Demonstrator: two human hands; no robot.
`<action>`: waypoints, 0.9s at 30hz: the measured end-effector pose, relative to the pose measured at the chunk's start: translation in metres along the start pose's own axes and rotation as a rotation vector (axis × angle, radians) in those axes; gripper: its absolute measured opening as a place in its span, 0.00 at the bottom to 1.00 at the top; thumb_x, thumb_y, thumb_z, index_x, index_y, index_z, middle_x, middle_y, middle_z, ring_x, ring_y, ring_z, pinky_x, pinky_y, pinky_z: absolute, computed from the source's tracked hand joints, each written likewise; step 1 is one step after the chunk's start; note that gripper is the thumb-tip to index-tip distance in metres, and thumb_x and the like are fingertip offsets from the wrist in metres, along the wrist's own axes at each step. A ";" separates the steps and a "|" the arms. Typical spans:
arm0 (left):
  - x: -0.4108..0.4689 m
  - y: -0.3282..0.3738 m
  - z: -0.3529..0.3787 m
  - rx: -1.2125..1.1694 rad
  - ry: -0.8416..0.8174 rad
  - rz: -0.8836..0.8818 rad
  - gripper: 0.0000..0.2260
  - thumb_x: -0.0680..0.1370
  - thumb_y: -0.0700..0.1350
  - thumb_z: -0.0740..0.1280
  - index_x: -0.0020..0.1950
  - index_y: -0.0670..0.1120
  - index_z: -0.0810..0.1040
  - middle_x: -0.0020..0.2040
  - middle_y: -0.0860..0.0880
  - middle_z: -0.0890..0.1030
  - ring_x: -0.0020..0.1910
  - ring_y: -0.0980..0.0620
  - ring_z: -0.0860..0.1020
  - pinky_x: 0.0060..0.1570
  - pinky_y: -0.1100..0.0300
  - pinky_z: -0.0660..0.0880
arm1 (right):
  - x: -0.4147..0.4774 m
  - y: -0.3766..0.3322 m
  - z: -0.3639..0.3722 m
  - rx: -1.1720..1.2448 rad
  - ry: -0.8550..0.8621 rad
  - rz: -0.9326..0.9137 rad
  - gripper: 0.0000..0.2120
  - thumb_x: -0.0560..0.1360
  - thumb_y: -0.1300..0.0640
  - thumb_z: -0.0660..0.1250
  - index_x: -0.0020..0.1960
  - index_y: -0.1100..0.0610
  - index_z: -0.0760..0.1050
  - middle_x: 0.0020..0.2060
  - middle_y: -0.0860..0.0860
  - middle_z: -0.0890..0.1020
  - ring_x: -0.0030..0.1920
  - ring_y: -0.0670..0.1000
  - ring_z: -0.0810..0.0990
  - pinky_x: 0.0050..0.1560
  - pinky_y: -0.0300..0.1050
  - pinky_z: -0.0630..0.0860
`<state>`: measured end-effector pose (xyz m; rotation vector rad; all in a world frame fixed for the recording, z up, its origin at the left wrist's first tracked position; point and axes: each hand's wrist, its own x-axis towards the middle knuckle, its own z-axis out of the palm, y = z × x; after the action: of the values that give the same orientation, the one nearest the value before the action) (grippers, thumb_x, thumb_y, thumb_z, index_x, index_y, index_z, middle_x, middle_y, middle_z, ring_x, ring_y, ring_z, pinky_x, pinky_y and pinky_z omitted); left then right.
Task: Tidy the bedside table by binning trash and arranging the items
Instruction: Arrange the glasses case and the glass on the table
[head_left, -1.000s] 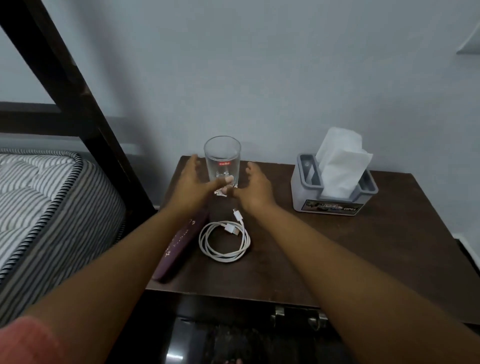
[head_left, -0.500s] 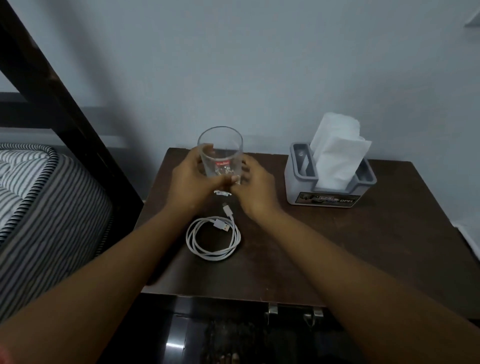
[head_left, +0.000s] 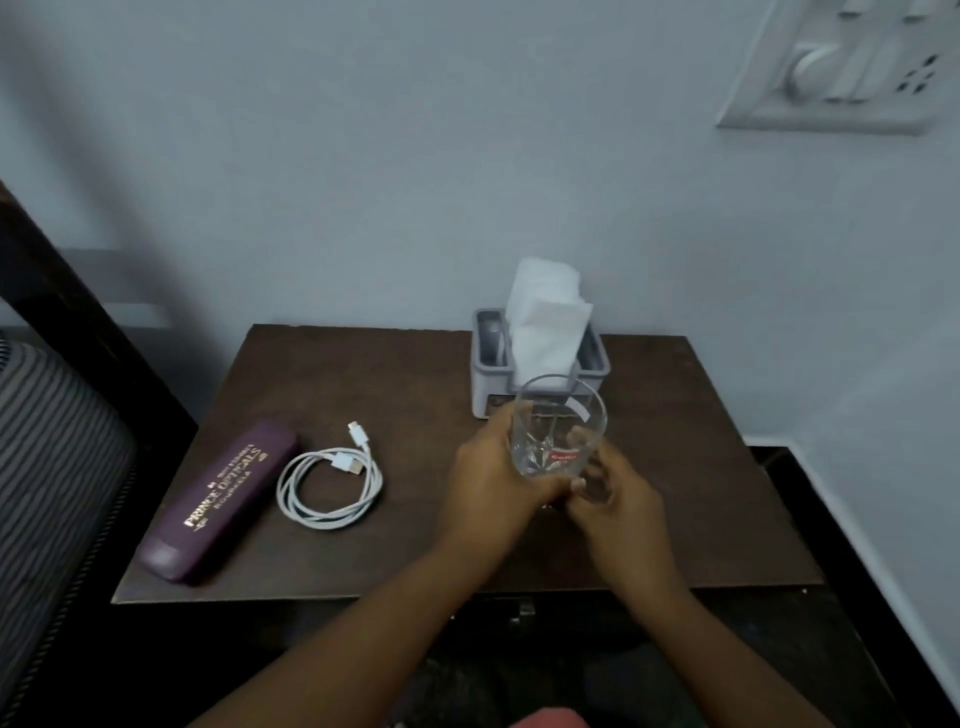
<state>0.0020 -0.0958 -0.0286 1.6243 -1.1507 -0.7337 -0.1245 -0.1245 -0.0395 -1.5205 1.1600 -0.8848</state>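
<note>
Glass, clear and hard, is what both hands are wrapped around: the left hand (head_left: 493, 483) curls round the lower wall of the tumbler (head_left: 558, 426) from one side, and the right hand (head_left: 618, 499) cups its base from the other. It stands upright just in front of the grey tissue holder (head_left: 485, 384), on the right half of the bedside table (head_left: 691, 467); whether its base touches the wood is hidden. It looks empty, so probably light, yet rigid, slippery and breakable if knocked; a low grip around the wall suits it. Further left lie a coiled white cable (head_left: 330, 483) and a purple spectacle case (head_left: 218, 499).
</note>
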 end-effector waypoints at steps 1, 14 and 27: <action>0.001 0.001 0.006 -0.002 0.000 -0.003 0.31 0.59 0.45 0.81 0.59 0.55 0.75 0.45 0.62 0.80 0.45 0.68 0.78 0.45 0.74 0.73 | 0.001 0.003 -0.005 -0.008 0.001 0.005 0.24 0.70 0.72 0.67 0.61 0.52 0.74 0.49 0.44 0.82 0.48 0.36 0.81 0.41 0.25 0.74; 0.008 -0.004 0.030 0.035 -0.070 0.016 0.32 0.61 0.42 0.80 0.62 0.57 0.71 0.44 0.66 0.76 0.45 0.72 0.75 0.42 0.80 0.70 | 0.009 0.027 -0.017 0.034 0.045 0.014 0.26 0.70 0.72 0.66 0.63 0.52 0.73 0.51 0.45 0.82 0.50 0.35 0.80 0.44 0.27 0.75; -0.009 -0.039 0.013 -0.033 -0.222 -0.072 0.45 0.61 0.60 0.77 0.74 0.58 0.61 0.72 0.55 0.69 0.72 0.57 0.66 0.70 0.47 0.65 | -0.002 0.039 -0.015 0.087 0.006 0.030 0.30 0.70 0.67 0.70 0.67 0.49 0.66 0.57 0.37 0.76 0.55 0.29 0.74 0.53 0.25 0.72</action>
<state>0.0008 -0.0889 -0.0701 1.5931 -1.2341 -0.9949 -0.1484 -0.1289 -0.0737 -1.4273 1.1318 -0.9083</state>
